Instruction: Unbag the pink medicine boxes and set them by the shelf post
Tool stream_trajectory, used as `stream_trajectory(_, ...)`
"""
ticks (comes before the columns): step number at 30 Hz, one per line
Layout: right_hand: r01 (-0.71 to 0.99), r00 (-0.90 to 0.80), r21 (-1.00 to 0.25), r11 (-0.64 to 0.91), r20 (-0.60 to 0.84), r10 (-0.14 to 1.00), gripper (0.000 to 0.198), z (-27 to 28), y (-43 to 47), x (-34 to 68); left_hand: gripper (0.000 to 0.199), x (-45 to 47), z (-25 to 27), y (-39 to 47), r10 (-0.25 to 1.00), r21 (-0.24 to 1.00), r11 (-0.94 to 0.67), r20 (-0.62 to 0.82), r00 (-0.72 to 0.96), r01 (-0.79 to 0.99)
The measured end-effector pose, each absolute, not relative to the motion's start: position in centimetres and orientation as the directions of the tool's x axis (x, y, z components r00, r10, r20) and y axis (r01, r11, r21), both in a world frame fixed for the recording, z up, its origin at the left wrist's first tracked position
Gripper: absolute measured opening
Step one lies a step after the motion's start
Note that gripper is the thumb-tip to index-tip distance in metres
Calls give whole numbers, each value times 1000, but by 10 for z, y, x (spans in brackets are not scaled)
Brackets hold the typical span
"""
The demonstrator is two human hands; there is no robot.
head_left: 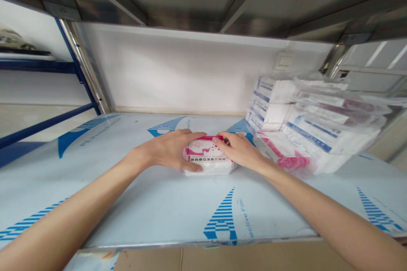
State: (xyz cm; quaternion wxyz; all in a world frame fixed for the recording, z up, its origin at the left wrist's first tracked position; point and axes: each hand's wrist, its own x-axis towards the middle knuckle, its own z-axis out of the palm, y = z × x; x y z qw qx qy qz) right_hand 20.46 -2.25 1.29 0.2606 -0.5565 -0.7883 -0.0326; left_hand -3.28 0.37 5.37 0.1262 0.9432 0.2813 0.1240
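A small stack of pink-and-white medicine boxes [208, 154], seemingly wrapped in clear film, rests on the film-covered shelf [152, 203]. My left hand [173, 150] grips its left side, with the thumb low on the front and the fingers over the top edge. On the right end, my right hand [238, 147] is closed around the upper corner, its thumb on top. The fingertips behind the boxes are hidden. To the right, plastic-wrapped bundles of white-and-blue boxes [313, 135] stand in a pile, with a pink-and-white box [281, 150] lying at their front.
A metal shelf [187, 0] hangs low overhead. The white wall [178, 72] closes the back, with a switch plate [284, 62] on it. A steel post [84, 67] rises at left beside a blue rack [41, 66]. Brown cardboard [210, 258] lies below the front edge.
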Motion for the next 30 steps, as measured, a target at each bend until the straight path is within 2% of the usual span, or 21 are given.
stream_trajectory(4, 869, -214, -324, 375, 437, 874, 28, 18, -24, 206, 87, -34, 48, 0, 599, 330, -785, 189, 778, 524)
stream_trajectory(8, 815, -190, -471, 337, 331, 924, 30, 28, -24, 213, 92, -34, 46, -2, 560, 278, -824, 269, 784, 494)
stream_trajectory(12, 608, -287, -731, 310, 161, 944, 34, 40, -22, 229, 91, -30, 40, -2, 515, 162, -855, 375, 771, 493)
stream_trajectory(15, 470, -332, -856, 214, 53, 942, 37, 48, -22, 240, 91, -26, 34, -2, 516, 155, -853, 394, 761, 499)
stream_trajectory(18, 420, -369, -863, 280, 120, 922, 42, 53, -22, 247, 97, -25, 32, -1, 539, 254, -842, 392, 745, 476)
stream_trajectory(22, 440, -444, -759, 480, 280, 851, 47, 56, -23, 253, 101, -25, 30, 4, 573, 482, -799, 428, 699, 360)
stream_trajectory(26, 452, -410, -715, 533, 364, 836, 45, 54, -23, 253, 108, -23, 26, 8, 650, 799, -581, 343, 678, 153)
stream_trajectory(28, 393, -368, -749, 534, 404, 838, 46, 52, -20, 252, 102, -22, 23, 9, 675, 887, -455, 288, 679, 75)
stream_trajectory(30, 301, -295, -793, 529, 450, 843, 46, 49, -17, 252, 93, -20, 20, 10, 694, 917, -398, 282, 662, 27)
